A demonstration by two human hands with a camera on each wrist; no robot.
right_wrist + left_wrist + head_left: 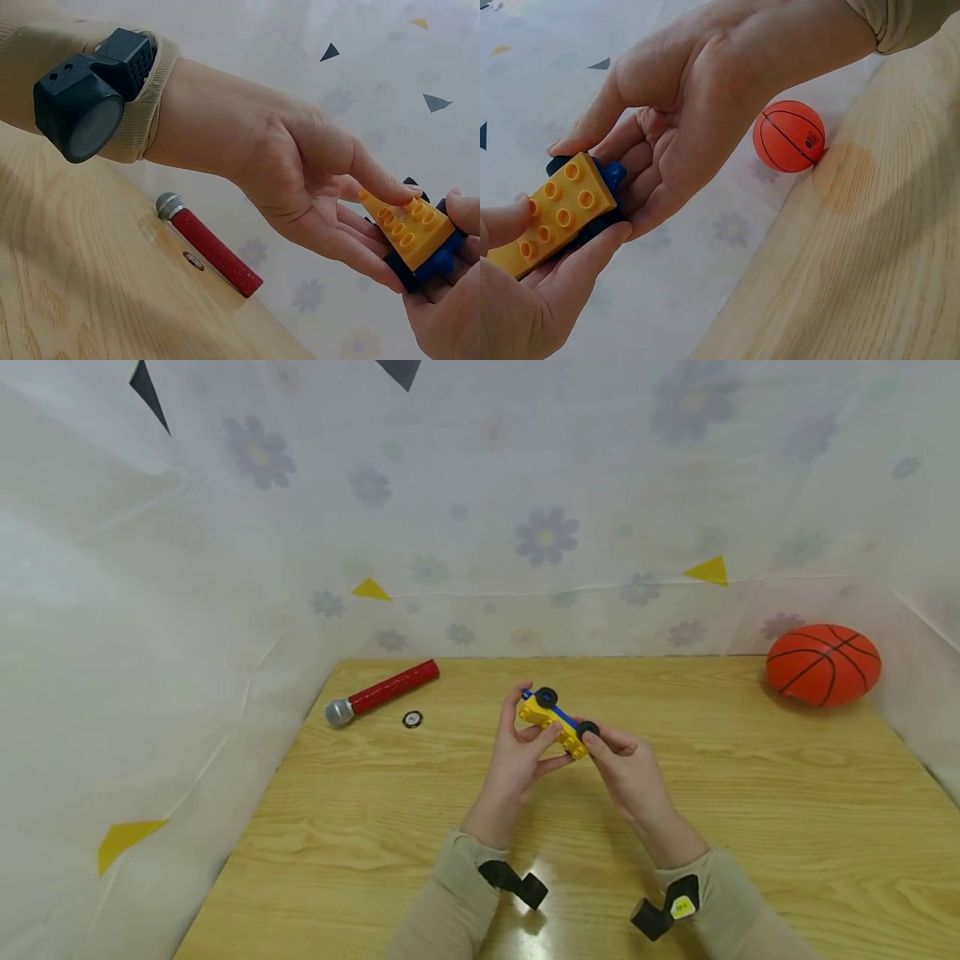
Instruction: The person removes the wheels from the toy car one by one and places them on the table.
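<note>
A: Head view: both hands hold a toy car (557,720) just above the wooden table (750,827), near the middle. Yellow studded brick on a blue chassis, black wheels.

B: Grip state?

A: Left hand (521,758) cradles the car from below, thumb pinching across the yellow brick. Right hand (628,770) pinches the near end, fingertips at a black wheel. Both are closed on the car; neither is idle.

B: Left wrist view agrees?

A: Yes. The yellow brick (555,211) sits seated on the blue base, held between the two hands.

B: Progress?

A: My judgement: brick and chassis are joined and at least two wheels are on. A small black disc (412,719) lies loose on the table, apart from the hands. It may be a wheel not yet fitted; too small to tell.

B: Surroundings?

A: A toy microphone (382,692), red handle and grey head, lies at far left beside the disc. An orange basketball (822,664) rests at far right against the flowered curtain. Nothing lies between the hands and the disc.
</note>
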